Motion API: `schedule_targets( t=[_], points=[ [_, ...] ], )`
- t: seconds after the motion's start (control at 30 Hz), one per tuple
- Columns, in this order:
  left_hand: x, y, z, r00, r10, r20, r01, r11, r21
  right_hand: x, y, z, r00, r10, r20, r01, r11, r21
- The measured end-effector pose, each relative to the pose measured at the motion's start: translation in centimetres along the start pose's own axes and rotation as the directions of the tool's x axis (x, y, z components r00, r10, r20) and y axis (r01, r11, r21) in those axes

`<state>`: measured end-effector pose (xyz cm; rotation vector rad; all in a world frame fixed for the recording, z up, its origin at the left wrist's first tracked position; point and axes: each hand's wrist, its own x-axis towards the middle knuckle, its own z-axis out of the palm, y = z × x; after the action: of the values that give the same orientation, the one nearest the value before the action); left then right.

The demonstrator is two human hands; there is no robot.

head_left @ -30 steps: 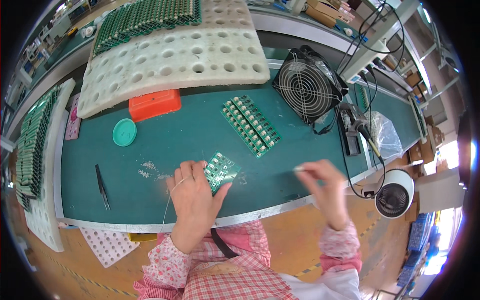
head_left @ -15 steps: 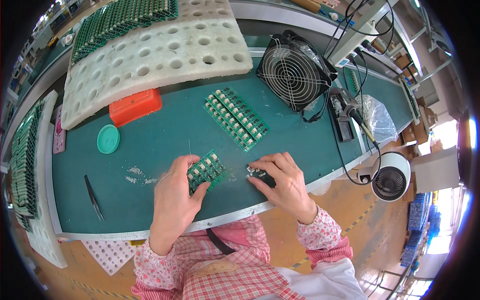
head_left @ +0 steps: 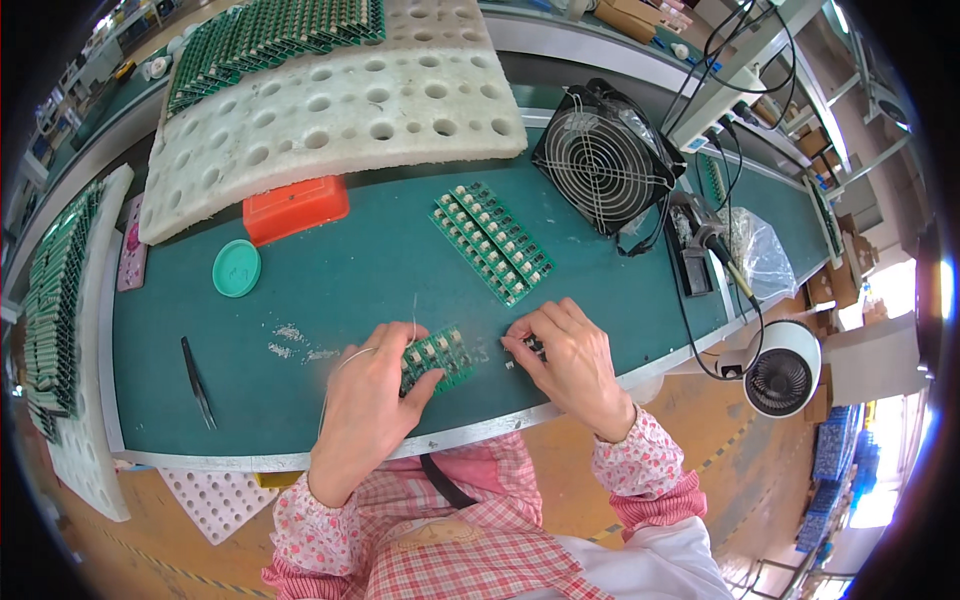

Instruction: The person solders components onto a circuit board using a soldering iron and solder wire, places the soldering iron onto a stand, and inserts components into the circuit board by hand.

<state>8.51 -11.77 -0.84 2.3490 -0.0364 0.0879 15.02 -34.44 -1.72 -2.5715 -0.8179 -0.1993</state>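
1. Workbench (head_left: 290, 395): its metal front edge (head_left: 475, 437) runs just beyond the wrists; bare mat lies between the left hand and the tweezers (head_left: 197, 383), and to the right of the right hand.
2. Foam block (head_left: 330, 130) and black fan (head_left: 605, 165): these bound the far side.
3. Paired boards (head_left: 490, 243): flat beyond the hands, with a strip of open mat between.
4. Left hand (head_left: 368, 400): thumb and fingers closed on the left part of the small circuit board.
5. Right hand (head_left: 572, 358): fingers curled, almost closed, around small dark parts (head_left: 536, 347); whether these are gripped cannot be told.
6. Small circuit board (head_left: 442, 352): between the hands. Step, as judged: steadying it while handling loose parts; the next move seems to call for a fine fingertip pinch.
7. Pale part (head_left: 510, 365): just beside the right thumb.
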Motion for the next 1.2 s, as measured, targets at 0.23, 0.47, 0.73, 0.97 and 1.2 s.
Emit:
schedule_targets(
  t=[0.23, 0.47, 0.73, 0.97, 1.2],
  points=[
    [0.0, 0.0, 0.2, 0.998, 0.04, 0.056, -0.038, 0.999, -0.032, -0.2, -0.7, -0.8, 0.922, 0.324, 0.209, -0.38, 0.667, 0.641],
    [-0.1, 0.0, 0.2, 0.992, 0.053, 0.116, -0.053, 0.999, -0.006, -1.0, 0.4, -0.4, 0.831, 0.217, 0.513, -0.554, 0.42, 0.719],
    [-0.1, -0.2, 0.2, 0.986, 0.136, 0.096, -0.133, 0.99, -0.039, -1.3, -0.3, -0.2, 0.858, 0.237, 0.456, -0.512, 0.316, 0.798],
    [-0.2, -0.2, 0.4, 0.984, 0.152, 0.088, -0.146, 0.987, -0.062, -1.6, -0.3, 0.1, 0.899, 0.22, 0.379, -0.438, 0.484, 0.757],
    [-0.3, -0.2, 0.5, 0.978, 0.169, 0.122, -0.168, 0.986, -0.019, -1.7, -0.3, 0.7, 0.85, 0.239, 0.47, -0.527, 0.4, 0.75]
  ],
)
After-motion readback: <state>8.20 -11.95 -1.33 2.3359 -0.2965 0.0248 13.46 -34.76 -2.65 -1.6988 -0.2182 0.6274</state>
